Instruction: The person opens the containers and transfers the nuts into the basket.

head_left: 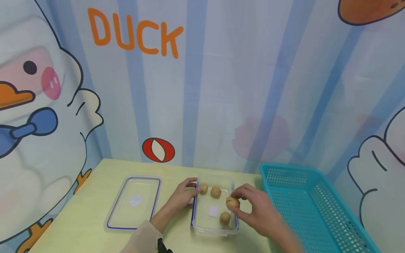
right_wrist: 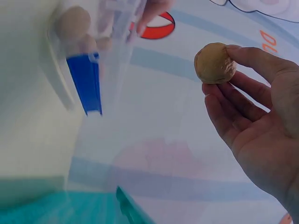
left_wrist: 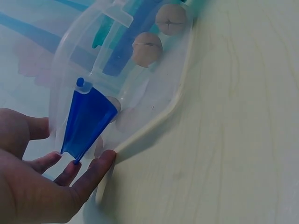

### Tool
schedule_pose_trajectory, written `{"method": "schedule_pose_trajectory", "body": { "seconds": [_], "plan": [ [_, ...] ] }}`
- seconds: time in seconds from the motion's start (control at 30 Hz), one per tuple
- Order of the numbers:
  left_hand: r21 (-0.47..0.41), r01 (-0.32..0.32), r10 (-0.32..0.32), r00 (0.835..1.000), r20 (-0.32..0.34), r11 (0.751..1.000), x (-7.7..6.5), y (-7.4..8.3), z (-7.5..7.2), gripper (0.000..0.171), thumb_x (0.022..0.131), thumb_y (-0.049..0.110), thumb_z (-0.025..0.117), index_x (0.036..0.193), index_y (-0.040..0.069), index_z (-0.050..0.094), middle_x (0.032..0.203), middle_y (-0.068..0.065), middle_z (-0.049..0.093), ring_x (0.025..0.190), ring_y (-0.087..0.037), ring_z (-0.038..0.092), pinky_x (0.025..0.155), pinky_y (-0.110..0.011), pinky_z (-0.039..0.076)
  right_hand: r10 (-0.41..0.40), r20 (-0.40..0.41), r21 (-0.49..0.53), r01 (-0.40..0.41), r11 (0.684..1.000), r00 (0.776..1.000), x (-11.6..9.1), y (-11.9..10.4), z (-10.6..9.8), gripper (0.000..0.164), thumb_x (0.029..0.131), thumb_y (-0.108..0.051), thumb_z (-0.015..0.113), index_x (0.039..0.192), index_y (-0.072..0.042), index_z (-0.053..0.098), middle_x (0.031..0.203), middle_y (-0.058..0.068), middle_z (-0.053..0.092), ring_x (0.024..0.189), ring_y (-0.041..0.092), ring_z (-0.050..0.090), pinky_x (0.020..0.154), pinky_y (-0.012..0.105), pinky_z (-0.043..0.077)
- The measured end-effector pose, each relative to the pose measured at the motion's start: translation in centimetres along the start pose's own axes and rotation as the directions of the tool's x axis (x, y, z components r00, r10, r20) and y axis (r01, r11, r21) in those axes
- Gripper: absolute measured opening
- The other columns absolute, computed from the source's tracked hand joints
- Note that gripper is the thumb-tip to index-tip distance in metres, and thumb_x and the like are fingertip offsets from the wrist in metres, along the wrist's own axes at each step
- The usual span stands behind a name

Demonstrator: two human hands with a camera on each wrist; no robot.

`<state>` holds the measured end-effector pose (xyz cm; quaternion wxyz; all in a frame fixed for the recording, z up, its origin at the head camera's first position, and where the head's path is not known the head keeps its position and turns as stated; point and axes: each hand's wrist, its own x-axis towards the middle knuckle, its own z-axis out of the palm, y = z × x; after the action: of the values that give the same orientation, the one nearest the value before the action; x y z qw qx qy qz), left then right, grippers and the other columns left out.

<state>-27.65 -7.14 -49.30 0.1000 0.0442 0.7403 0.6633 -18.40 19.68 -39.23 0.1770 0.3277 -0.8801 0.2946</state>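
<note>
A clear plastic food container [head_left: 211,230] with blue side latches [left_wrist: 88,123] sits mid-table. Several tan walnuts [head_left: 216,192] lie inside it, beside a small white label [head_left: 213,211]. My left hand [head_left: 181,197] holds the container's left side, thumb at the rim and fingers along the outer wall. Above the container's right edge, my right hand [head_left: 261,212] pinches one walnut [right_wrist: 215,63] between thumb and fingertips. The right wrist view shows that walnut clear of the container, its shell marked by a seam.
A transparent lid [head_left: 126,214] with a blue seal lies flat left of the container, a white label [head_left: 135,200] on it. At the right stands a turquoise perforated basket [head_left: 292,166]. Behind the table hangs a striped curtain [head_left: 218,88] with duck pictures.
</note>
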Motion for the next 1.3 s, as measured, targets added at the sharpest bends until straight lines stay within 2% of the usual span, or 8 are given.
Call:
{"method": "schedule_pose_trajectory", "body": {
  "seconds": [0.17, 0.3, 0.43, 0.57, 0.83, 0.97, 1.13, 1.3],
  "plan": [
    [0.014, -0.001, 0.001, 1.000, -0.007, 1.000, -0.1, 0.2, 0.0, 0.055, 0.107, 0.019, 0.065, 0.156, 0.003, 0.046, 0.150, -0.026, 0.047, 0.119, -0.036, 0.062, 0.077, -0.046, 0.062, 0.028, -0.074, -0.053, -0.032, 0.998, 0.997, -1.5, 1.2, -2.8, 0.036, 0.082, -0.003, 0.091, 0.109, -0.021, 0.074, 0.107, -0.015, 0.069, 0.091, 0.005, 0.066, 0.075, 0.031, 0.060],
    [0.019, -0.003, 0.003, 1.000, -0.003, 1.000, -0.2, 0.2, 0.0, 0.055, 0.107, 0.019, 0.065, 0.156, 0.003, 0.046, 0.152, -0.027, 0.047, 0.119, -0.036, 0.062, 0.078, -0.047, 0.062, 0.111, -0.103, -0.101, -0.122, 0.987, 0.988, -3.2, 3.3, -4.5, 0.037, 0.081, -0.004, 0.092, 0.111, -0.019, 0.075, 0.108, -0.013, 0.070, 0.096, 0.007, 0.069, 0.079, 0.035, 0.062],
    [0.026, -0.001, 0.001, 1.000, -0.003, 1.000, -0.2, 0.2, 0.0, 0.055, 0.107, 0.020, 0.065, 0.156, 0.004, 0.046, 0.153, -0.027, 0.046, 0.119, -0.036, 0.062, 0.079, -0.047, 0.062, 0.235, -0.113, -0.131, -0.248, 0.960, 0.966, -4.8, 5.1, -5.6, 0.033, 0.085, -0.012, 0.090, 0.113, -0.019, 0.075, 0.109, -0.012, 0.071, 0.098, 0.012, 0.069, 0.082, 0.034, 0.062],
    [0.021, 0.001, -0.001, 1.000, -0.006, 1.000, -0.2, 0.2, 0.0, 0.055, 0.107, 0.020, 0.065, 0.156, 0.004, 0.046, 0.153, -0.026, 0.046, 0.121, -0.036, 0.061, 0.079, -0.047, 0.062, 0.330, -0.090, -0.138, -0.340, 0.930, 0.940, -5.9, 6.3, -6.5, 0.028, 0.091, -0.025, 0.086, 0.115, -0.021, 0.074, 0.110, -0.010, 0.071, 0.100, 0.017, 0.070, 0.083, 0.033, 0.061],
    [0.015, 0.005, -0.005, 1.000, -0.007, 1.000, 0.0, 0.1, 0.1, 0.056, 0.107, 0.020, 0.065, 0.156, 0.004, 0.046, 0.152, -0.026, 0.047, 0.122, -0.037, 0.062, 0.082, -0.049, 0.062, 0.456, -0.026, -0.166, -0.453, 0.876, 0.890, -7.8, 8.4, -6.7, 0.028, 0.094, -0.034, 0.082, 0.117, -0.019, 0.074, 0.109, -0.005, 0.071, 0.102, 0.022, 0.070, 0.084, 0.038, 0.062],
    [0.015, 0.002, -0.002, 1.000, -0.003, 1.000, 0.0, 0.0, 0.1, 0.056, 0.107, 0.020, 0.065, 0.157, 0.004, 0.045, 0.152, -0.026, 0.047, 0.123, -0.038, 0.061, 0.082, -0.051, 0.062, 0.475, 0.009, -0.146, -0.469, 0.871, 0.880, -8.4, 9.2, -6.3, 0.029, 0.095, -0.032, 0.082, 0.118, -0.017, 0.074, 0.110, -0.003, 0.071, 0.102, 0.023, 0.070, 0.086, 0.042, 0.061],
    [0.014, 0.000, 0.000, 1.000, -0.001, 1.000, -0.1, 0.0, 0.1, 0.056, 0.107, 0.021, 0.065, 0.157, 0.004, 0.045, 0.152, -0.026, 0.047, 0.123, -0.039, 0.061, 0.081, -0.050, 0.062, 0.475, 0.024, -0.139, -0.467, 0.873, 0.880, -8.7, 9.8, -5.9, 0.029, 0.094, -0.029, 0.082, 0.119, -0.016, 0.074, 0.111, -0.004, 0.072, 0.101, 0.023, 0.070, 0.086, 0.041, 0.062],
    [0.017, -0.003, 0.003, 1.000, -0.001, 1.000, -0.1, 0.0, 0.0, 0.056, 0.108, 0.021, 0.064, 0.157, 0.004, 0.045, 0.152, -0.025, 0.047, 0.124, -0.039, 0.061, 0.080, -0.049, 0.062, 0.498, 0.055, -0.123, -0.489, 0.863, 0.865, -8.6, 10.1, -6.0, 0.031, 0.095, -0.027, 0.082, 0.120, -0.012, 0.073, 0.112, -0.001, 0.072, 0.102, 0.025, 0.070, 0.086, 0.040, 0.062]
  ]
}}
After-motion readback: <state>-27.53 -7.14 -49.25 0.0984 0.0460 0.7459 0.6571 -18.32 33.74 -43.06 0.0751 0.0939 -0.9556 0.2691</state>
